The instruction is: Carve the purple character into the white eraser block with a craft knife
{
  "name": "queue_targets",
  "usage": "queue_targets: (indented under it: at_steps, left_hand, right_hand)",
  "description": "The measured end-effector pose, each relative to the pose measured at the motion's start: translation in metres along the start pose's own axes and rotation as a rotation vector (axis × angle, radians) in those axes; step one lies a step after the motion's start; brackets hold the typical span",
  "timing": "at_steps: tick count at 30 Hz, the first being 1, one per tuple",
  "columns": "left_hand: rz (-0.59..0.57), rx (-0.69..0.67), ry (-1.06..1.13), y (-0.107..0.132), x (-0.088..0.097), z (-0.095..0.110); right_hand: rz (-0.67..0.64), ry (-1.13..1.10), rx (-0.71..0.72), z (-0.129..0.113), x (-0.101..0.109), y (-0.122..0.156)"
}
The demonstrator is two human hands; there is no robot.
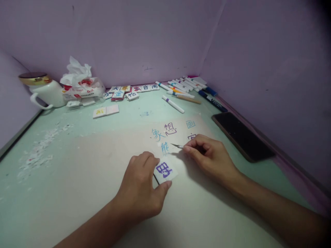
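Observation:
My left hand (pixel 141 187) pinches a small white card (pixel 166 171) with a purple character, holding it flat on a large pale sheet (pixel 103 179). To its right, my right hand (pixel 210 155) is closed around a thin pointed tool (pixel 177 146), possibly a craft knife, whose tip points left toward blue and purple characters (pixel 165 132) written on the sheet. The two hands are a short way apart.
Several marker pens (pixel 181 90) lie at the back right, with a dark phone (pixel 241 135) along the right wall. Small character tiles (pixel 131 91), a tissue pack (pixel 81 86) and a white mug (pixel 45 90) stand at the back left. Paper scraps (pixel 38 151) litter the left side.

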State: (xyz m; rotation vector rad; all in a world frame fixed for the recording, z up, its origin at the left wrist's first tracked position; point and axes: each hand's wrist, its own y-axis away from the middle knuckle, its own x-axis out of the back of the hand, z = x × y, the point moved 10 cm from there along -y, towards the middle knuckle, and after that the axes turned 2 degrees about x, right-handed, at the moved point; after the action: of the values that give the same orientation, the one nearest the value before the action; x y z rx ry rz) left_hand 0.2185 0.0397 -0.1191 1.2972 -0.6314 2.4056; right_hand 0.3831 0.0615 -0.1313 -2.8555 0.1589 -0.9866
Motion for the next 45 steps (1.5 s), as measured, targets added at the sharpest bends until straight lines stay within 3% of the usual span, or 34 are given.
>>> queue_targets:
  at_steps: [4, 10, 13, 17, 20, 26, 32, 39, 45]
  left_hand:
    - [0.086, -0.023, 0.06, 0.004, 0.008, 0.0]
    - [0.295, -0.094, 0.084, 0.014, 0.029, 0.006]
    - [0.311, -0.149, 0.059, 0.016, 0.031, 0.014]
    - [0.268, -0.187, 0.038, 0.015, 0.029, 0.018]
    - [0.226, -0.195, 0.082, 0.012, 0.027, 0.018]
    - [0.338, -0.106, 0.322, 0.011, 0.038, 0.008]
    - [0.191, -0.005, 0.415, 0.007, 0.024, 0.007]
    - [0.111, 0.173, 0.536, 0.002, 0.02, -0.004]
    - [0.067, 0.278, 0.542, 0.004, 0.018, -0.007]
  right_hand:
    - [-0.056, -0.225, -0.105, 0.001, -0.001, 0.001]
    - [-0.373, -0.654, -0.375, -0.005, -0.035, 0.022]
    - [-0.437, -0.729, -0.479, -0.002, -0.051, 0.032]
    - [-0.405, -0.728, -0.532, 0.006, -0.058, 0.035]
    - [-0.35, -0.695, -0.51, 0.007, -0.054, 0.034]
    - [-0.268, -0.634, -0.449, -0.002, -0.046, 0.032]
    - [-0.287, -0.51, -0.266, -0.02, -0.043, 0.033]
    - [-0.271, -0.316, -0.011, -0.039, -0.034, 0.036]
    - [-0.242, -0.28, 0.205, -0.06, -0.027, 0.038]
